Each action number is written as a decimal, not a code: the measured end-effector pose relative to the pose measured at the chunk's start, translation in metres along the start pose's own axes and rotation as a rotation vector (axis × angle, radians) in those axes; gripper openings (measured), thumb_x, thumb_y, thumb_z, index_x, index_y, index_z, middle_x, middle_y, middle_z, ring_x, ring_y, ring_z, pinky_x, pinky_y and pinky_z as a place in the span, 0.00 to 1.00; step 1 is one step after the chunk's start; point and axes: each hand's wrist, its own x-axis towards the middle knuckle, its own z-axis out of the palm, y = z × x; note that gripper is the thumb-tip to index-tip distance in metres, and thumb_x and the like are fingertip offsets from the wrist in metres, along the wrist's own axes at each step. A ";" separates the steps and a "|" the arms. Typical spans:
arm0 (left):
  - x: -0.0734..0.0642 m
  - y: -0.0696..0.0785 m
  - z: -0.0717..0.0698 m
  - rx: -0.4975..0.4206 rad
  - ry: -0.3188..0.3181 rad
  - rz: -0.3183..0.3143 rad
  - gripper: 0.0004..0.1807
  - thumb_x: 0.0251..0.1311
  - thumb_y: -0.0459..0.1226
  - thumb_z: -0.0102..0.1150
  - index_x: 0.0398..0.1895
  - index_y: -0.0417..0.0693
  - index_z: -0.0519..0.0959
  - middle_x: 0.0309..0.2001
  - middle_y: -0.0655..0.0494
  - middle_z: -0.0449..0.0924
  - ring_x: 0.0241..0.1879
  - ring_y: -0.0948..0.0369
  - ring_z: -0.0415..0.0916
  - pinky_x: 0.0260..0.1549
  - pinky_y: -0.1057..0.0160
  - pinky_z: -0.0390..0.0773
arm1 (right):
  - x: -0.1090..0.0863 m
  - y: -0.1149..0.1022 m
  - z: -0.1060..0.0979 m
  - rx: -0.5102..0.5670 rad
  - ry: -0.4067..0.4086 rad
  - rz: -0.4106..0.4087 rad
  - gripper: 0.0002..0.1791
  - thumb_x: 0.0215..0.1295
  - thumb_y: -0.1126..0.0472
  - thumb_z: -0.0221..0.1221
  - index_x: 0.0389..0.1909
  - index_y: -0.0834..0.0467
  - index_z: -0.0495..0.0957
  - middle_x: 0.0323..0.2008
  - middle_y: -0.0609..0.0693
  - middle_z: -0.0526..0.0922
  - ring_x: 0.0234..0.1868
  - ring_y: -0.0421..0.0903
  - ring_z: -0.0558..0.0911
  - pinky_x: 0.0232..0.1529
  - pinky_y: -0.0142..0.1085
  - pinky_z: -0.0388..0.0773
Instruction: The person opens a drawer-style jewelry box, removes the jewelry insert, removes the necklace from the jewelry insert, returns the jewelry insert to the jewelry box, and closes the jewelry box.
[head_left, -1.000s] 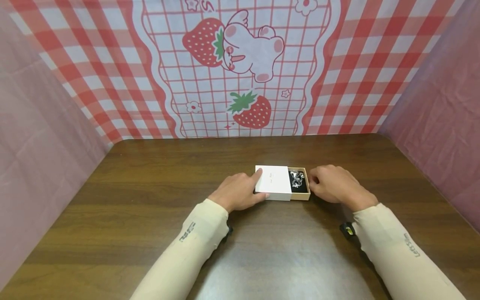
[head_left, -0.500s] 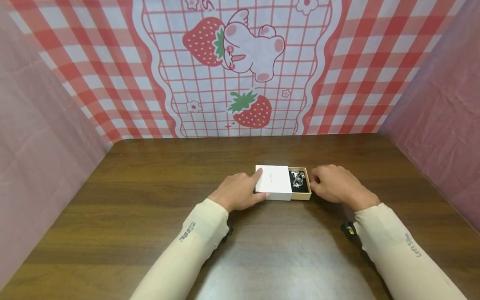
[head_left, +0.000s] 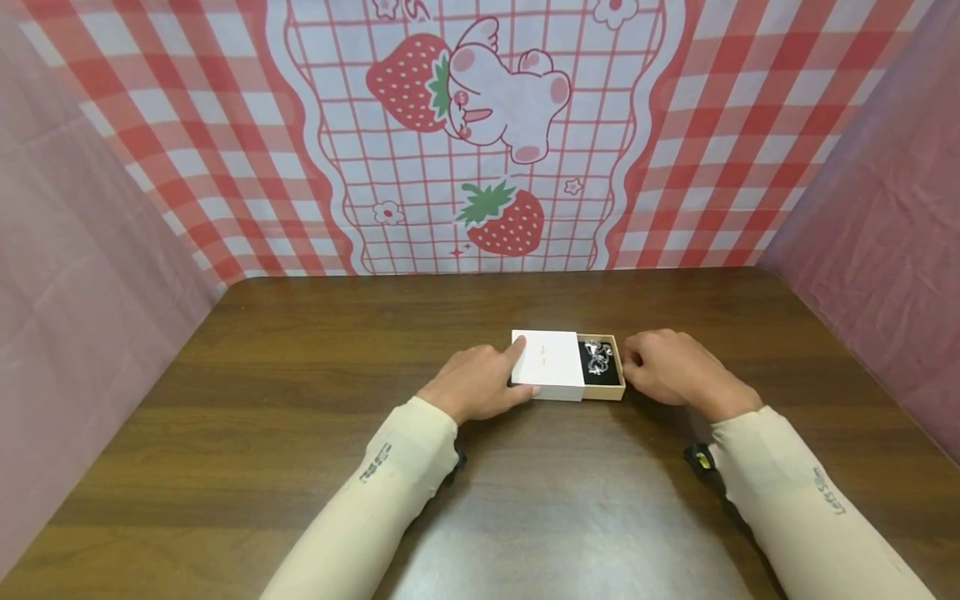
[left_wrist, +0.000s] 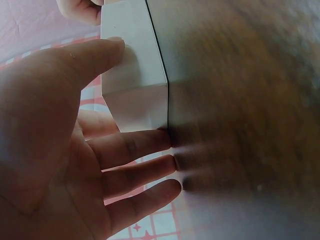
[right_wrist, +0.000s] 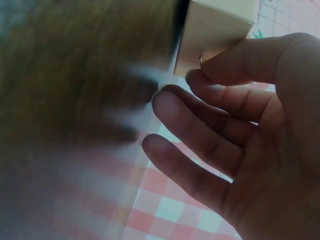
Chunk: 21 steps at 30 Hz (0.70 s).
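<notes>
A small white drawer-style gift box lies on the table, its tan inner drawer (head_left: 604,392) part way out to the right. My left hand (head_left: 478,383) grips the white sleeve (head_left: 550,360) at its left end, thumb along the near side and index finger at the far edge. Silver chain jewelry (head_left: 598,358) rests on black lining inside the exposed part of the drawer. My right hand (head_left: 673,368) is at the drawer's end wall. In the right wrist view, thumb and index finger pinch a tiny pull (right_wrist: 201,57) on that wall, mostly hidden by the fingertips.
The brown wooden table (head_left: 300,400) extends around the box. Behind it hangs a red-and-white checked cloth (head_left: 697,167) printed with strawberries. Pink curtains (head_left: 82,217) enclose both sides.
My right hand has moved slightly to the right, and the drawer has slid a little further out of the sleeve with it. My left hand and the sleeve have stayed nearly still.
</notes>
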 end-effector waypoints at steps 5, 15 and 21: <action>0.000 0.000 0.000 -0.001 -0.002 -0.003 0.44 0.69 0.61 0.51 0.79 0.47 0.55 0.51 0.46 0.83 0.46 0.57 0.81 0.49 0.54 0.78 | 0.001 0.001 0.000 0.011 -0.005 0.008 0.10 0.60 0.61 0.58 0.20 0.50 0.74 0.20 0.44 0.73 0.25 0.45 0.71 0.29 0.42 0.68; 0.000 0.000 0.000 -0.002 0.001 0.000 0.44 0.69 0.60 0.51 0.79 0.46 0.56 0.50 0.46 0.84 0.46 0.56 0.81 0.48 0.54 0.78 | 0.000 0.001 -0.001 0.016 -0.012 0.020 0.11 0.61 0.61 0.57 0.19 0.50 0.74 0.20 0.44 0.72 0.25 0.45 0.71 0.28 0.41 0.67; 0.000 0.000 0.000 -0.003 0.001 -0.002 0.44 0.69 0.60 0.51 0.79 0.46 0.56 0.50 0.46 0.84 0.46 0.57 0.81 0.48 0.54 0.78 | 0.000 0.000 -0.002 0.015 -0.026 0.037 0.11 0.61 0.61 0.58 0.20 0.50 0.74 0.20 0.44 0.72 0.24 0.44 0.71 0.28 0.41 0.67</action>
